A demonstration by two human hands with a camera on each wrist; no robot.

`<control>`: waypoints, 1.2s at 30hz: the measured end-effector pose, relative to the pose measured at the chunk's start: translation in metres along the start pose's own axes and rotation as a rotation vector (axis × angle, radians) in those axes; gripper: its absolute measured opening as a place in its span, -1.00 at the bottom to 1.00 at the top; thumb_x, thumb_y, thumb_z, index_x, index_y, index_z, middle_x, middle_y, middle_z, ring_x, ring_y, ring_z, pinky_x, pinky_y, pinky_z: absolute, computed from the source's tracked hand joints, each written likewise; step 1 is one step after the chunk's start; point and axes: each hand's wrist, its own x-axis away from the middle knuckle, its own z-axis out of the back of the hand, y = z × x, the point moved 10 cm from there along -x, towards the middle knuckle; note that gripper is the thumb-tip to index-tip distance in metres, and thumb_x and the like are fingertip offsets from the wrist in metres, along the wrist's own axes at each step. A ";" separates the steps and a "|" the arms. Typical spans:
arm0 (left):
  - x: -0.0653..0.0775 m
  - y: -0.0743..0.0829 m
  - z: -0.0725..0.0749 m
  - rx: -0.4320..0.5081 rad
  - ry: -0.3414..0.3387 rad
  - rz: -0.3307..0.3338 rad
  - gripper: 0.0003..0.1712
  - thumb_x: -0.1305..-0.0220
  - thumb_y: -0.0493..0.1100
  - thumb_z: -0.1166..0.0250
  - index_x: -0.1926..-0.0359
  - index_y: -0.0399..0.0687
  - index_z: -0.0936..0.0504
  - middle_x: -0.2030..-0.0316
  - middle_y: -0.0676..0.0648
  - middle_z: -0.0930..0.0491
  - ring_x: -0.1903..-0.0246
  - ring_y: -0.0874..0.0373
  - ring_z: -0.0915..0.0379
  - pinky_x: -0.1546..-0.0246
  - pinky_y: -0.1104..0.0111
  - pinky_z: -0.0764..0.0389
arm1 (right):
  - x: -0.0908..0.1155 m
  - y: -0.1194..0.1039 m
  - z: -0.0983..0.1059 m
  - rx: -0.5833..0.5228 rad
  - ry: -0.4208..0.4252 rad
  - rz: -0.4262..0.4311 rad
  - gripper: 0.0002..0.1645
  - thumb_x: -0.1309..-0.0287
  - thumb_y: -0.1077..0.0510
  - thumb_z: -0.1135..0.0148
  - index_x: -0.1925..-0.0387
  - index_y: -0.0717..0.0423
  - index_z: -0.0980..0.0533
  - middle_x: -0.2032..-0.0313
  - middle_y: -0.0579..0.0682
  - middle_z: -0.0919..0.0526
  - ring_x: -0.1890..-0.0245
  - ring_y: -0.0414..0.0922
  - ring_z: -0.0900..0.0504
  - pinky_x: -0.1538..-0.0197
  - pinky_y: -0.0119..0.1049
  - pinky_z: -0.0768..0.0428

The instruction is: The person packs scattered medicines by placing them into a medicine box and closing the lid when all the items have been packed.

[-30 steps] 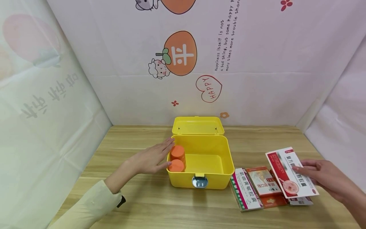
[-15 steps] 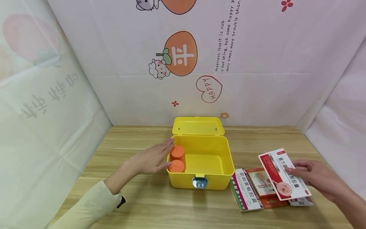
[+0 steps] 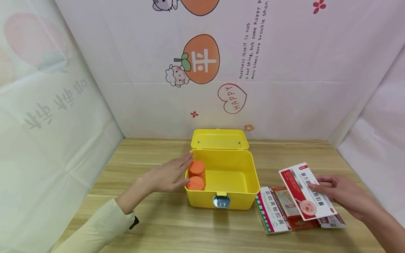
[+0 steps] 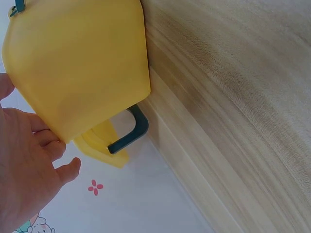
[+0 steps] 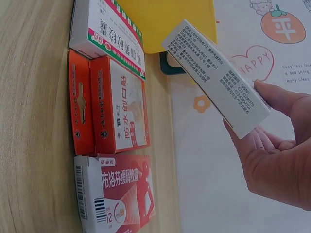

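My right hand (image 3: 343, 195) pinches a white and red medicine box (image 3: 307, 191) by its right edge, thumb on top. In the right wrist view this medicine box (image 5: 216, 80) is held up off the table, its printed side facing the camera. Below it on the table lie a white and green medicine box (image 3: 273, 211), an orange bandage box (image 5: 119, 104) and a white and pink medicine box (image 5: 114, 194). My left hand (image 3: 167, 174) rests with extended fingers against the left rim of an open yellow case (image 3: 221, 200). Two orange-capped bottles (image 3: 197, 168) stand inside the case's left end.
The case's lid (image 3: 219, 139) is tipped back toward the printed wall cloth (image 3: 278, 105). A silver latch (image 3: 221, 201) sits on its front. A dark handle (image 4: 138, 128) shows in the left wrist view. Wood-grain table (image 3: 190, 228) extends around the case.
My right hand has carried the white and red medicine box leftward over the other boxes, toward the case. My left hand has stayed at the case's rim.
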 end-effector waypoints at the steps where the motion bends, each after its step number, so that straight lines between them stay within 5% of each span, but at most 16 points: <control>1: 0.000 0.000 0.000 0.003 -0.002 0.000 -0.11 -0.53 0.31 0.24 -0.57 -0.23 0.07 -0.60 -0.16 0.17 -0.59 -0.03 0.24 -0.53 0.05 -0.13 | 0.000 -0.002 -0.001 0.000 0.000 0.002 -0.09 -0.45 -0.03 -0.08 -0.36 0.68 -0.02 0.05 0.06 -0.73 0.26 -0.26 -0.70 0.19 -0.30 -0.72; 13: -0.001 -0.001 -0.002 0.002 -0.010 0.006 -0.11 -0.52 0.31 0.25 -0.57 -0.22 0.09 -0.60 -0.14 0.19 -0.60 -0.01 0.27 -0.55 0.09 -0.08 | 0.001 -0.019 -0.016 -0.100 -0.062 0.081 -0.19 -0.45 0.05 -0.09 -0.34 0.66 -0.07 0.20 -0.16 -0.77 0.27 -0.19 -0.75 0.23 -0.20 -0.75; 36: -0.001 0.000 0.000 0.001 0.005 0.004 -0.12 -0.53 0.28 0.21 -0.56 -0.24 0.07 -0.60 -0.16 0.16 -0.59 -0.02 0.25 -0.55 0.10 -0.09 | -0.002 -0.049 -0.036 -0.159 -0.120 0.154 -0.21 -0.43 0.09 -0.12 -0.38 0.60 -0.09 0.18 -0.13 -0.79 0.27 -0.07 -0.79 0.22 -0.09 -0.76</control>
